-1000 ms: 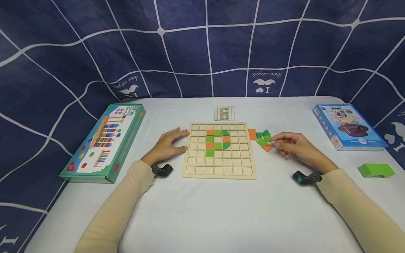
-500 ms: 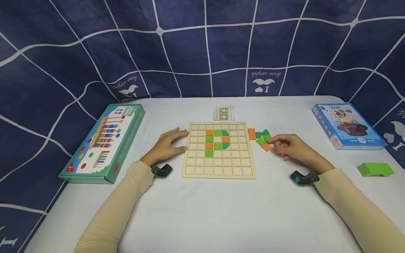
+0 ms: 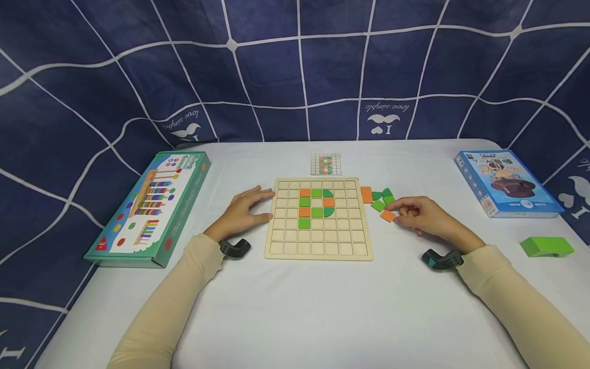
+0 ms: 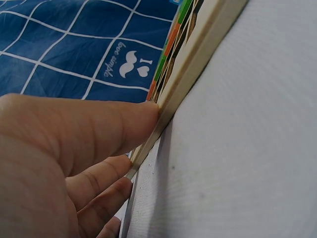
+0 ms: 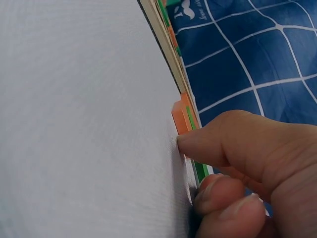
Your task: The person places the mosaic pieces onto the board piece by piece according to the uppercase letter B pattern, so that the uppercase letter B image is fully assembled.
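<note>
The left hand [image 3: 241, 213], fingers loose, touches the board [image 3: 318, 249] at nine o'clock, maybe to steady it; the right hand [image 3: 428, 219] pinches an orange tile [image 3: 387, 216] at three o'clock.

I wear beige sleeves [image 3: 161, 312] and black wrist devices [image 3: 235, 249], the tile [image 3: 387, 216] I touch is orange, the pale gridded board [image 3: 318, 249] bears orange, light green and dark green pieces [image 3: 304, 223], the tablecloth [image 3: 295, 312] is plain white, and the backdrop [image 3: 272, 69] is navy, white-gridded and moustache-printed.
</note>
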Available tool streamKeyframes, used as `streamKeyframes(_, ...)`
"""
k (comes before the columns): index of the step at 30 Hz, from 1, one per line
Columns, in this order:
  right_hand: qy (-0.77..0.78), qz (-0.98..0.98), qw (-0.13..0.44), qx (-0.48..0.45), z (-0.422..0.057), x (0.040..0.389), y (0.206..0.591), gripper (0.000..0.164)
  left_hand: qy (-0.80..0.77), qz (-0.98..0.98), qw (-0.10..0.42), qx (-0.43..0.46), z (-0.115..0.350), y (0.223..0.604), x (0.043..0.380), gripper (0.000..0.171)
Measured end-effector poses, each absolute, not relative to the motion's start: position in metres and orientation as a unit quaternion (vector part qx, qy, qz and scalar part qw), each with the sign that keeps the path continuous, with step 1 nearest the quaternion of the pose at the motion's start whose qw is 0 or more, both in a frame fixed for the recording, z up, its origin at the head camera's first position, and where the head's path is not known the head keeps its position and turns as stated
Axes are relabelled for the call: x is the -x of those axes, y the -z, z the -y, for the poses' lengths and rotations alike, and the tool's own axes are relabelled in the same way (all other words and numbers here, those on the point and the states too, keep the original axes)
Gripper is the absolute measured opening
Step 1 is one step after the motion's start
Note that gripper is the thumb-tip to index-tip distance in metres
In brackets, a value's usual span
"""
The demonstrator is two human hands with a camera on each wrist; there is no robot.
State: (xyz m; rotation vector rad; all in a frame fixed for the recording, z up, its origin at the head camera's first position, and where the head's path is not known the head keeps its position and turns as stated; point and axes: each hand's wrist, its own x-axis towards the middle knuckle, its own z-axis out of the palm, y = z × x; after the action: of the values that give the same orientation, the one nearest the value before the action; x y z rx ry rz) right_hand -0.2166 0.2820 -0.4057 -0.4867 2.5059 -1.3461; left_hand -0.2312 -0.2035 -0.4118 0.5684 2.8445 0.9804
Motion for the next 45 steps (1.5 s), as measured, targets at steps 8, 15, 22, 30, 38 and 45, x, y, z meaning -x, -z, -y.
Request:
streamKeyframes(8, 0.443, -0.870, 0.120, 0.180, -0.281, 0.217, 0.406, 0.030, -0.319, -0.929, 0.038, -0.185, 0.203, 0.412, 0.230, 0.064)
streamKeyframes(15, 0.429, -0.878, 0.129, 0.168, -0.279, 0.215, 0.402, 0.032, -0.316, -0.930, 0.042, -0.185, 0.203, 0.412, 0.231, 0.065)
streamKeyframes(22, 0.431, -0.878, 0.123, 0.165, -0.278, 0.211, 0.400, 0.025, -0.316, -0.929, 0.042, -0.188, 0.203, 0.411, 0.231, 0.065)
streamKeyframes(30, 0.484, -0.846, 0.150, 0.168, -0.268, 0.204, 0.392, 0.030, -0.319, -0.929, 0.043, -0.185, 0.203, 0.411, 0.231, 0.065)
streamKeyframes(38, 0.537, -0.816, 0.179, 0.121, -0.243, 0.192, 0.385, 0.034, -0.320, -0.928, 0.042, -0.184, 0.204, 0.412, 0.231, 0.064)
streamKeyframes(45, 0.593, -0.780, 0.174, 0.099, -0.215, 0.183, 0.382, 0.034, -0.320, -0.929, 0.044, -0.183, 0.204, 0.412, 0.231, 0.064)
